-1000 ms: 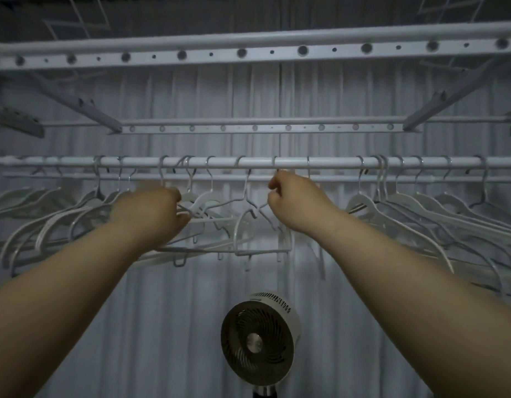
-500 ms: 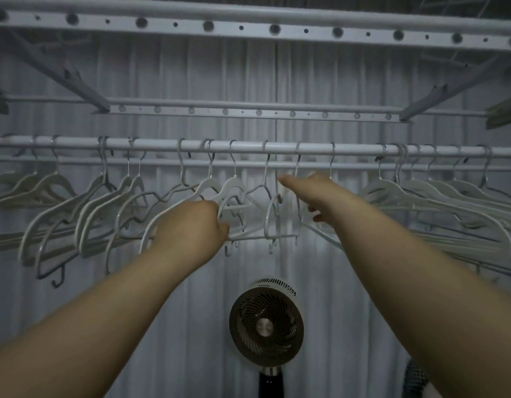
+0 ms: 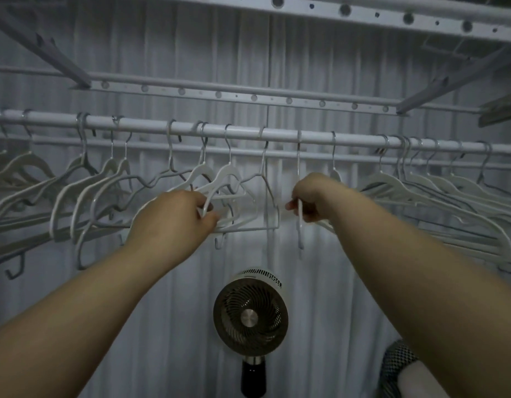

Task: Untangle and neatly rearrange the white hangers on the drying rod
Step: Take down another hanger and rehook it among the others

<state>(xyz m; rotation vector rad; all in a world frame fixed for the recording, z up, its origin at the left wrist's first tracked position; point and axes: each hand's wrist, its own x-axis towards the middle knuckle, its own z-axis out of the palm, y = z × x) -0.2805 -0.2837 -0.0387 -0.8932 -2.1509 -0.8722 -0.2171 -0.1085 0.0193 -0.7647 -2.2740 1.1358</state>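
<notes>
Along the drying rod [image 3: 248,133], which runs L to R across the upper middle of the view, white hangers [image 3: 84,193] hang by thin metal hooks. They're bunched at the far L and far R, w/ a looser, tangled group in the centre between the two hands.

Left hand [image 3: 174,216] is closed, fingers [image 3: 209,218] clamped on the lower part of a cluster of centre hangers [image 3: 234,196] (several overlap here, shoulders and bottom bars crossing, so I can't tell exactly how many are in the grip). That cluster's hooks are on the rod above.

Right hand [image 3: 311,196] is also closed, fingers [image 3: 291,205] pinched on a single hanger [image 3: 299,225] that is seen edge-on and hangs near vertical, its lower end dropping below the hand. Its hook [image 3: 299,147] goes straight up to the rod. Just R of that hand, another hook sits on the rod alone, then the dense R bunch [image 3: 421,191] fans out, tilted away toward the R edge.

Behind the rod is a second thinner bar, and above it perforated rack rails [image 3: 234,94] w/ angled braces. Pale curtain [image 3: 320,67] fills the background. Below, between the forearms, a round fan [image 3: 250,317] on a dark stand faces the camera. Bottom R corner: a mesh-patterned object [image 3: 398,360], only partly in view.
</notes>
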